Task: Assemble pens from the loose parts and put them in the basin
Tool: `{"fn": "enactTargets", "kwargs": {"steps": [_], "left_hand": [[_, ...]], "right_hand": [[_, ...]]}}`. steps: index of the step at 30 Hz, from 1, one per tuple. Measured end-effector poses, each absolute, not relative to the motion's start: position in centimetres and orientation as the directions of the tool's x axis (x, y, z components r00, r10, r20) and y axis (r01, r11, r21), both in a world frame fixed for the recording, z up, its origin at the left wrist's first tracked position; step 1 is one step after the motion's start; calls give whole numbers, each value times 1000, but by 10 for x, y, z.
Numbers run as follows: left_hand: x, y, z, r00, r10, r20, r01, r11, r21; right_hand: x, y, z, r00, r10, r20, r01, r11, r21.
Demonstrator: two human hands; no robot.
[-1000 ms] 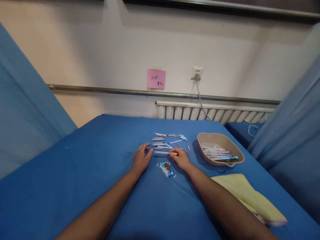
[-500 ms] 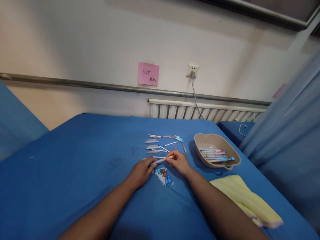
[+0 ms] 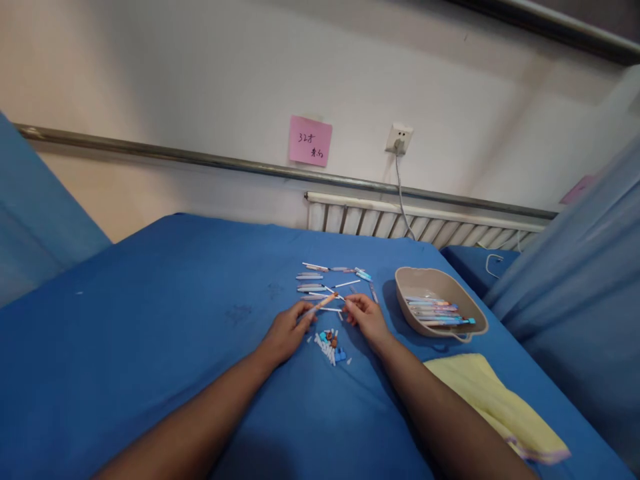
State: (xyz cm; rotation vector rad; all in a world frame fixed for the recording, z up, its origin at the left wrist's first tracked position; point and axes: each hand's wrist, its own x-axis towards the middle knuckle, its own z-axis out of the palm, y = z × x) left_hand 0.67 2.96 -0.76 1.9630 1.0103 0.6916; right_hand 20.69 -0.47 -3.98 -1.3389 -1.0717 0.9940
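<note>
My left hand [image 3: 285, 332] is closed around the lower end of a pen with an orange barrel [image 3: 327, 302] and a brown tip, which slants up to the right. My right hand [image 3: 369, 321] is pinched close to the pen's upper end. A small pale thing seems to stick out of its fingertips, too small to name. Below the hands lies a pile of small white, blue and brown pen parts [image 3: 330, 348]. Behind them, several pens [image 3: 311, 289] and white refills [image 3: 347, 284] are spread on the blue cloth [image 3: 200, 373].
On the right stands a beige basin [image 3: 475, 313] with several pens [image 3: 435, 312] inside. A folded yellow cloth [image 3: 493, 400] lies in front of it. A radiator [image 3: 360, 217] and a wall socket [image 3: 399, 139] with a plugged-in cord are behind the table.
The pen in my left hand now tilts more steeply, with its brown tip showing. My right hand has come off the orange part and sits slightly to its right. The view has shifted a little.
</note>
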Motion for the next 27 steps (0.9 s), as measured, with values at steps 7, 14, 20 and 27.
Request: {"fn": "enactTargets", "kwargs": {"steps": [7, 14, 20, 27], "left_hand": [[8, 37, -18, 444, 893, 69, 277, -210, 938], [7, 35, -17, 444, 896, 24, 248, -148, 957], [5, 36, -19, 461, 887, 15, 255, -149, 956], [4, 35, -15, 461, 887, -2, 298, -152, 942]], "right_hand": [[200, -29, -40, 126, 992, -26, 345, -68, -936], [190, -41, -24, 51, 999, -8, 725, -43, -688], [185, -51, -23, 2, 997, 80, 709, 55, -703], [177, -45, -36, 42, 993, 112, 402, 86, -911]]}}
